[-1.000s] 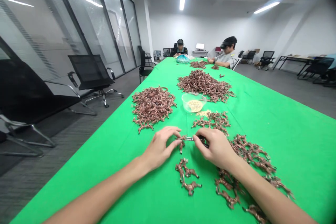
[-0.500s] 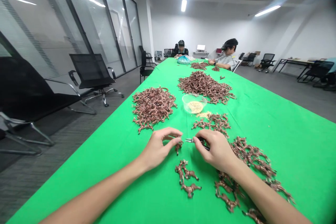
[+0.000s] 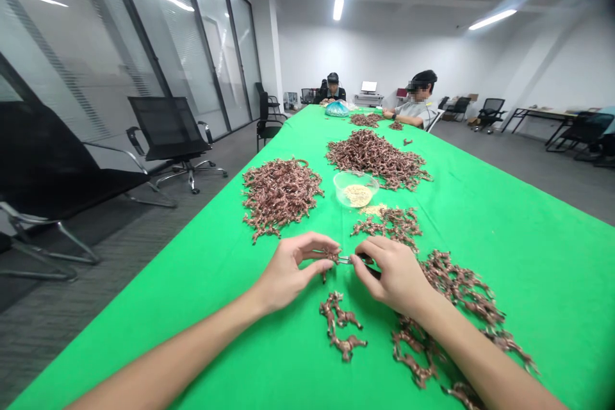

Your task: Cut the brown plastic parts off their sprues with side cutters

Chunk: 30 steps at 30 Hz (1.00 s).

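My left hand (image 3: pixel 291 269) pinches a small brown animal figurine (image 3: pixel 331 255) between thumb and fingers, above the green cloth. My right hand (image 3: pixel 396 272) is closed around dark-handled tweezers (image 3: pixel 344 260). Their two thin metal tips point left and reach the figurine, though contact is too small to tell for sure. Just below my hands lies a little group of brown figurines (image 3: pixel 346 347). More loose figurines (image 3: pixel 461 285) are spread beside and under my right forearm, which hides some of them.
Beyond my hands stands a clear plastic bowl (image 3: pixel 355 191) of pale granules, with some granules spilled beside it. Large figurine heaps lie at left (image 3: pixel 282 195) and farther back (image 3: pixel 375 157). Two people sit at the far end, near a blue bag (image 3: pixel 337 109).
The figurine in my left hand has risen and turned toward the tweezers. The gap between the tweezer tips and my left fingers has closed.
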Each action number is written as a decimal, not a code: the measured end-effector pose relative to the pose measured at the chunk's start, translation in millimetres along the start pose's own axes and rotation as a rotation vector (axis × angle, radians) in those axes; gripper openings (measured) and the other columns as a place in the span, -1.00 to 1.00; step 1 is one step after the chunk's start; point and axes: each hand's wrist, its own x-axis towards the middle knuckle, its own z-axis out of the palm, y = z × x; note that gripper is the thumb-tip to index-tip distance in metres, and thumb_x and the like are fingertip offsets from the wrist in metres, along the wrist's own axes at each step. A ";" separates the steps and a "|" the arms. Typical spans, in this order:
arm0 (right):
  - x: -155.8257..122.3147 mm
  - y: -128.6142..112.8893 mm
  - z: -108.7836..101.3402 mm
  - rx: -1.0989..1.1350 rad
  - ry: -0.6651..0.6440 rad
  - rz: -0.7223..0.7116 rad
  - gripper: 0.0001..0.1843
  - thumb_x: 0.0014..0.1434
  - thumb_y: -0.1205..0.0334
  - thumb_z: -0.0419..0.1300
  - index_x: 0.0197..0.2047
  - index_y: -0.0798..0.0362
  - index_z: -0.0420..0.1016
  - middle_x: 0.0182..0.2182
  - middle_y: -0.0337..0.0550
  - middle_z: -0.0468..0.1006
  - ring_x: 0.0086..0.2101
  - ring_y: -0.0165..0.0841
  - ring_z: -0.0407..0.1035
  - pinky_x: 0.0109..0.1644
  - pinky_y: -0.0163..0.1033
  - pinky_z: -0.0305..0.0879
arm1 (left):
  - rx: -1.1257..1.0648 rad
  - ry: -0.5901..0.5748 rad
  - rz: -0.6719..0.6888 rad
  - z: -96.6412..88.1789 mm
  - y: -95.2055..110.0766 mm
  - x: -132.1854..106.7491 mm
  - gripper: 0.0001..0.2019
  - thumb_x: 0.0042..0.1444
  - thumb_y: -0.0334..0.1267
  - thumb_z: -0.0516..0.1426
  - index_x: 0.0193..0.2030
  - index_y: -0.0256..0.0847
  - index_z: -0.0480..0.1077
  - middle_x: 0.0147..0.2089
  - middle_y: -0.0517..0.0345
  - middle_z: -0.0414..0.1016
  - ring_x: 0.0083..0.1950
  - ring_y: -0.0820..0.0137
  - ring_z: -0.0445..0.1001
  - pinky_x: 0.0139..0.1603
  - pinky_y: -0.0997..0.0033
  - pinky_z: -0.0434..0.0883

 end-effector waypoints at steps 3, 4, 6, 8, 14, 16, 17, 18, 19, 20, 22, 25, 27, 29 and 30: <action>-0.1 -0.2 0.8 -0.009 0.002 -0.009 -0.70 0.37 0.13 0.01 -0.30 0.07 0.46 -0.43 -0.12 0.46 -0.38 -0.31 0.36 -0.26 -0.24 0.19 | -0.020 -0.007 0.006 0.6 -0.5 -0.2 -0.73 0.16 -0.36 0.26 0.01 -0.25 0.45 0.03 -0.02 0.58 0.07 0.26 0.55 0.19 0.09 0.46; -0.2 -0.5 0.8 -0.005 0.000 -0.010 -0.69 0.37 0.13 0.01 -0.30 0.07 0.46 -0.44 -0.12 0.46 -0.39 -0.31 0.36 -0.26 -0.24 0.19 | -0.032 -0.007 0.005 0.9 -0.8 -0.3 -0.72 0.15 -0.36 0.26 0.01 -0.25 0.44 0.03 -0.02 0.58 0.08 0.26 0.55 0.19 0.09 0.46; -0.2 -1.0 0.6 0.001 -0.006 -0.009 -0.69 0.37 0.13 0.00 -0.32 0.07 0.46 -0.44 -0.13 0.46 -0.40 -0.32 0.36 -0.27 -0.25 0.19 | -0.056 -0.014 0.002 1.6 -1.3 -0.7 -0.70 0.14 -0.37 0.26 0.02 -0.24 0.44 0.04 -0.02 0.58 0.09 0.25 0.55 0.19 0.09 0.47; -0.2 -1.3 0.3 0.003 -0.012 -0.009 -0.68 0.37 0.13 0.01 -0.33 0.07 0.46 -0.45 -0.14 0.47 -0.40 -0.32 0.36 -0.27 -0.25 0.18 | -0.067 -0.023 0.002 2.2 -1.2 -0.9 -0.70 0.14 -0.38 0.26 0.03 -0.24 0.43 0.04 -0.02 0.57 0.09 0.25 0.54 0.19 0.08 0.47; 0.2 -1.1 -0.6 0.003 -0.034 0.003 -0.68 0.37 0.13 0.02 -0.37 0.06 0.44 -0.49 -0.17 0.46 -0.44 -0.35 0.36 -0.30 -0.27 0.14 | -0.062 -0.039 0.002 2.1 0.4 -0.7 -0.72 0.15 -0.39 0.26 0.01 -0.25 0.44 0.02 -0.01 0.58 0.07 0.26 0.56 0.17 0.09 0.49; -0.1 -1.2 -0.7 -0.003 -0.047 0.019 -0.66 0.37 0.11 0.02 -0.39 0.06 0.43 -0.51 -0.18 0.45 -0.47 -0.37 0.34 -0.32 -0.27 0.12 | -0.055 -0.038 -0.005 2.0 -0.2 -0.9 -0.72 0.14 -0.38 0.26 0.01 -0.25 0.44 0.01 -0.01 0.59 0.05 0.26 0.57 0.16 0.09 0.50; -0.4 -1.2 -0.7 -0.004 -0.050 0.025 -0.65 0.37 0.11 0.02 -0.41 0.06 0.42 -0.52 -0.19 0.44 -0.48 -0.37 0.33 -0.34 -0.27 0.10 | -0.051 -0.036 -0.010 2.0 -0.7 -1.1 -0.73 0.14 -0.37 0.27 0.00 -0.24 0.45 0.00 0.00 0.59 0.05 0.26 0.57 0.16 0.09 0.50; -0.6 -1.3 -0.7 -0.001 -0.052 0.029 -0.64 0.37 0.10 0.02 -0.42 0.06 0.42 -0.53 -0.20 0.43 -0.49 -0.38 0.32 -0.35 -0.27 0.09 | -0.048 -0.034 -0.016 2.0 -1.2 -1.3 -0.72 0.14 -0.36 0.27 0.00 -0.24 0.45 -0.01 0.00 0.60 0.04 0.26 0.57 0.15 0.09 0.51; -0.8 -1.4 -0.8 0.004 -0.054 0.031 -0.63 0.37 0.10 0.02 -0.42 0.06 0.41 -0.54 -0.20 0.43 -0.50 -0.38 0.32 -0.36 -0.28 0.07 | -0.046 -0.033 -0.022 2.1 -1.6 -1.5 -0.72 0.13 -0.35 0.28 -0.01 -0.24 0.45 -0.02 0.00 0.60 0.03 0.26 0.58 0.15 0.09 0.51; -0.9 -1.4 -0.9 0.013 -0.055 0.032 -0.63 0.36 0.10 0.02 -0.43 0.06 0.41 -0.55 -0.21 0.42 -0.51 -0.39 0.31 -0.37 -0.28 0.06 | -0.042 -0.033 -0.026 2.2 -1.7 -1.7 -0.72 0.13 -0.34 0.28 -0.01 -0.24 0.45 -0.03 0.00 0.60 0.03 0.26 0.58 0.14 0.10 0.51; -0.7 -1.4 -1.1 0.033 -0.051 0.035 -0.63 0.36 0.10 0.03 -0.44 0.06 0.40 -0.56 -0.22 0.41 -0.51 -0.40 0.30 -0.37 -0.28 0.05 | -0.029 -0.025 -0.028 2.4 -1.2 -1.8 -0.72 0.12 -0.33 0.29 -0.02 -0.25 0.46 -0.04 0.01 0.60 0.02 0.26 0.58 0.12 0.12 0.52; 0.4 -1.4 -1.1 0.067 -0.033 0.043 -0.62 0.35 0.10 0.03 -0.46 0.06 0.39 -0.57 -0.24 0.40 -0.54 -0.42 0.27 -0.39 -0.28 0.01 | 0.010 0.018 -0.038 2.2 1.2 -1.3 -0.73 0.14 -0.28 0.28 -0.02 -0.25 0.46 -0.03 0.00 0.59 0.02 0.26 0.57 0.11 0.15 0.52; 1.0 -1.7 -0.8 0.091 -0.016 0.051 -0.62 0.35 0.10 0.04 -0.46 0.06 0.39 -0.58 -0.25 0.39 -0.55 -0.43 0.24 -0.40 -0.28 -0.01 | 0.025 0.041 -0.054 1.9 2.2 -0.9 -0.72 0.14 -0.25 0.28 -0.02 -0.26 0.46 -0.02 -0.01 0.58 0.03 0.25 0.56 0.12 0.15 0.52; 1.4 -2.5 -0.3 0.110 0.003 0.058 -0.62 0.35 0.10 0.05 -0.48 0.06 0.38 -0.59 -0.25 0.38 -0.56 -0.44 0.22 -0.41 -0.28 -0.02 | 0.021 0.050 -0.067 1.5 1.7 -0.7 -0.71 0.13 -0.23 0.29 -0.03 -0.26 0.46 -0.02 -0.02 0.58 0.02 0.24 0.56 0.11 0.15 0.52; 1.6 -3.0 -0.1 0.118 0.013 0.062 -0.62 0.34 0.10 0.05 -0.49 0.06 0.37 -0.59 -0.26 0.37 -0.57 -0.44 0.21 -0.41 -0.28 -0.03 | 0.014 0.051 -0.072 1.3 0.9 -0.7 -0.70 0.13 -0.22 0.29 -0.03 -0.27 0.46 -0.02 -0.02 0.58 0.02 0.24 0.56 0.10 0.15 0.51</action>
